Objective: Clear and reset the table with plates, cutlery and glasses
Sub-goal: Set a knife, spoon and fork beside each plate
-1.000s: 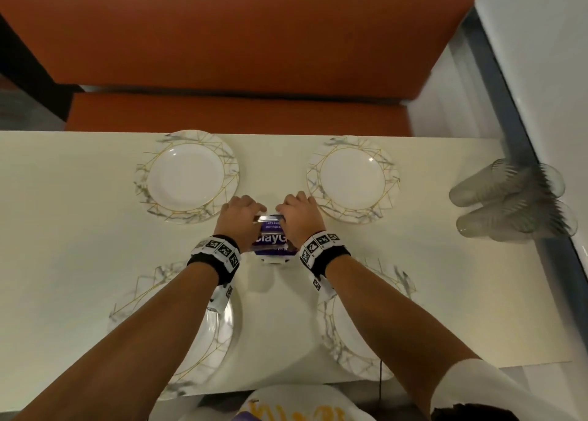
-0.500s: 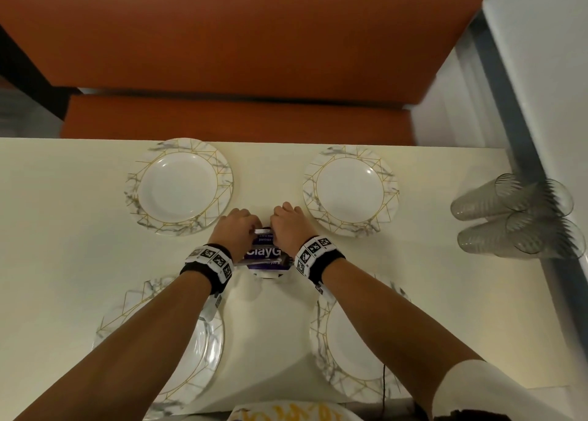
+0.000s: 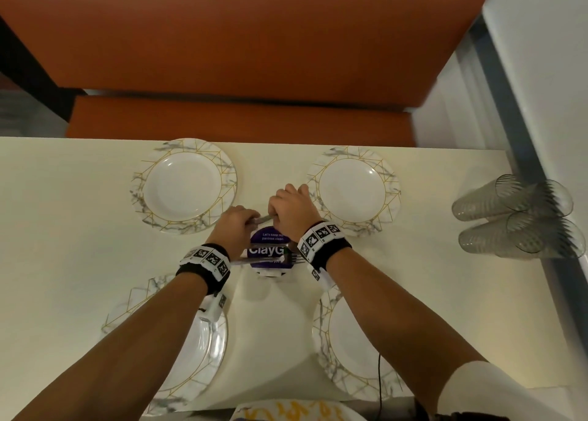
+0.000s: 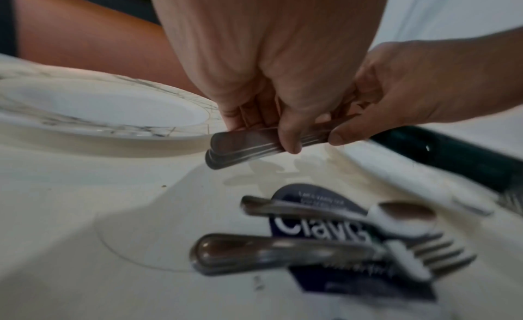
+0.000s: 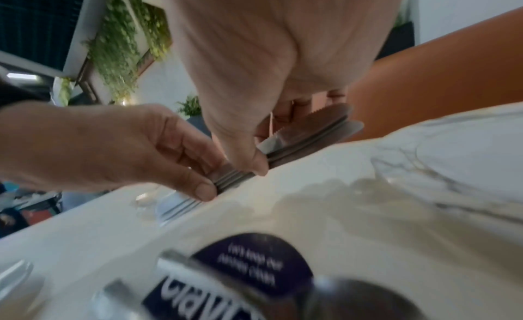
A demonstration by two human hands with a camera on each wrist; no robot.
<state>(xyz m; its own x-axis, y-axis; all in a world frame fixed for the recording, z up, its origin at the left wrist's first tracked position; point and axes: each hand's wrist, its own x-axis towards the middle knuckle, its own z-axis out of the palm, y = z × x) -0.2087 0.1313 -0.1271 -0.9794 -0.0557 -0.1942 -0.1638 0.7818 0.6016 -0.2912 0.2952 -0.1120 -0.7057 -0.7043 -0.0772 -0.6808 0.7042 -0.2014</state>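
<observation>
On the cream-white surface, the far-left white round plate with grey marbling and gold lines lies flat near the far edge. A matching near-left plate is partly hidden under the left forearm. The left hand has its grip closed, thumb and fingertips pinching the handle ends of a stacked bundle of flat steel knives. The bundle runs across to the right hand, whose grip is also clenched round it, nearer the serrated blades. The bundle is held just above the surface, between the two far plates.

Just nearer the person, between the wrists, stands a small purple-and-white printed sign in a white holder. Blurred steel forks and a spoon lie across it, handles pointing left.

Right of the hands lie the far-right marbled plate and the near-right marbled plate. At the surface's right edge, several clear ribbed plastic tumblers lie on their sides, touching one another. An orange upholstered bench stands beyond the surface.
</observation>
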